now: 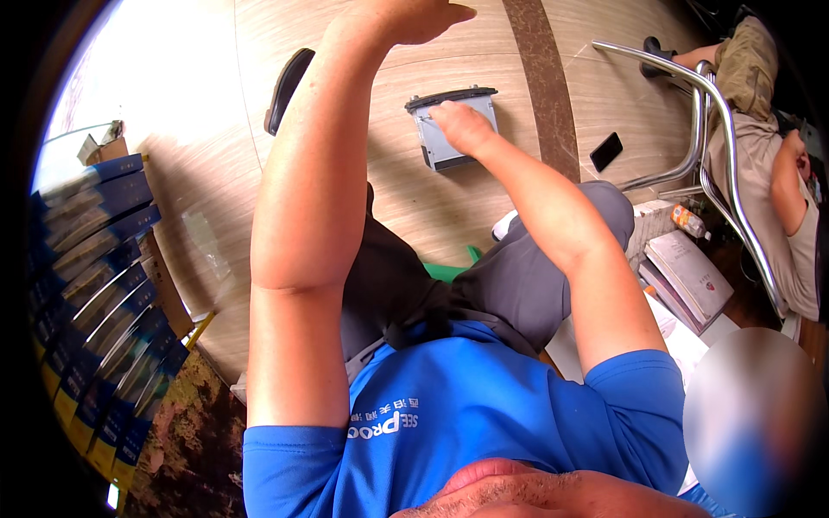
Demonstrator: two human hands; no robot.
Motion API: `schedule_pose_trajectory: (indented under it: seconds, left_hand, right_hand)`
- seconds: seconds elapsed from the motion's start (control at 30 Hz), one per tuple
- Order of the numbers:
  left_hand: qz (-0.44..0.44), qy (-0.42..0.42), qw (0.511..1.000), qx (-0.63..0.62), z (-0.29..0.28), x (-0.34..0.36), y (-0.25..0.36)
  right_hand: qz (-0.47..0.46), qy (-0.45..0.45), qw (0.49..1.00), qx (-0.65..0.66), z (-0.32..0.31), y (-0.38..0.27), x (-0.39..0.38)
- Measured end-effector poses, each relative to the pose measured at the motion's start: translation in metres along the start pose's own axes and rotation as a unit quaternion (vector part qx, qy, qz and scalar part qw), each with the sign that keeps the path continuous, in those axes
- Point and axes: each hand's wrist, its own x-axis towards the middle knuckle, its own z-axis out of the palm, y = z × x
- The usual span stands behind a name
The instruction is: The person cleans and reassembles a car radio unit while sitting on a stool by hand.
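A grey metal box-shaped device point(453, 154) with a black curved front panel point(452, 97) lies on the floor ahead of me. My right hand point(465, 129) is over its top near the panel, fingers curled in. Whatever they pinch is too small to make out. My left hand point(414, 22) reaches past the device to the top edge of the picture. One digit points right there; the other fingers are cut off from view. Beside my left forearm lies a dark oblong thing point(287, 91), partly covered by the arm.
Blue boxes point(112, 259) stand in a row on the left. On the right are a black phone point(606, 152), a chair's chrome frame point(730, 147), a bottle point(688, 221), thick books point(691, 272) and a seated person point(760, 173). Something green point(445, 272) shows between my legs.
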Motion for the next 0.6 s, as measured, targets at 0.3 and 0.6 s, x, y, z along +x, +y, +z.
schedule_pose_trajectory:
  seconds: [0.3, 0.6]
  left_hand:
    - [0.001, -0.001, 1.000, 0.004, -0.011, -0.008, 0.004]
    - [0.043, 0.004, 0.997, -0.066, 0.017, 0.020, -0.011]
  right_hand:
    - [0.023, 0.024, 0.999, -0.036, -0.002, -0.023, 0.010]
    - [0.014, 0.029, 0.986, 0.166, 0.020, 0.014, 0.017]
